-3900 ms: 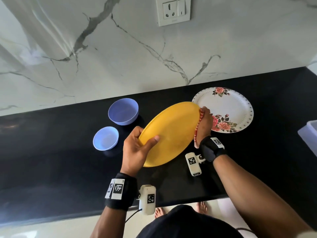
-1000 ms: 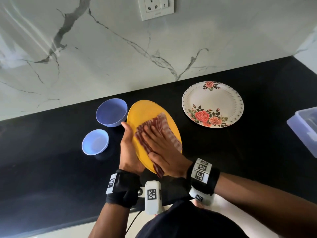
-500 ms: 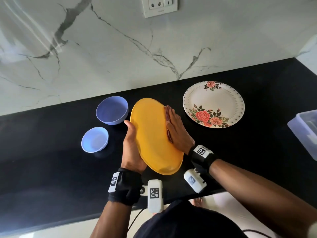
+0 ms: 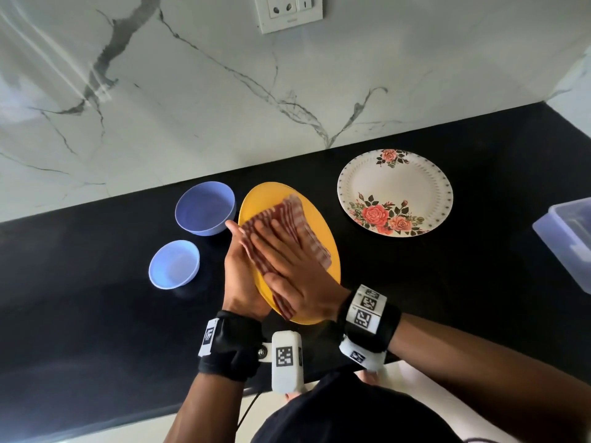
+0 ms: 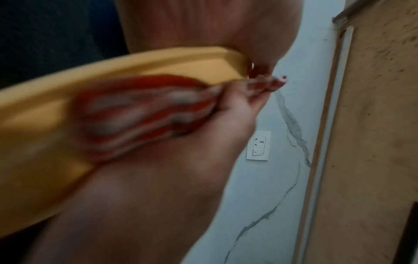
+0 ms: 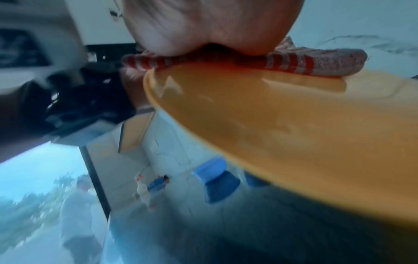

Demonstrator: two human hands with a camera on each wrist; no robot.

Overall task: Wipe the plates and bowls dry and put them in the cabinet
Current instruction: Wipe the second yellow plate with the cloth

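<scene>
My left hand (image 4: 238, 276) grips the left edge of a yellow plate (image 4: 323, 241), held tilted above the black counter (image 4: 415, 298). My right hand (image 4: 287, 266) lies flat, fingers straight, and presses a red-and-white striped cloth (image 4: 295, 215) onto the plate's upper face. The left wrist view shows the blurred cloth (image 5: 135, 114) under that hand on the yellow plate (image 5: 40, 142). In the right wrist view the cloth (image 6: 305, 62) is squeezed between palm and plate (image 6: 294, 125). A floral plate (image 4: 395, 193), a large blue bowl (image 4: 204, 207) and a small blue bowl (image 4: 174, 263) sit on the counter.
A translucent plastic container (image 4: 569, 238) stands at the counter's right edge. A marble wall with a socket plate (image 4: 287, 11) rises behind the counter. The two bowls stand close to the left of the held plate.
Half a second ago my right hand and the cloth were behind the plate's right edge. Now they lie on the face turned toward me, as one second ago. My left hand keeps its hold.
</scene>
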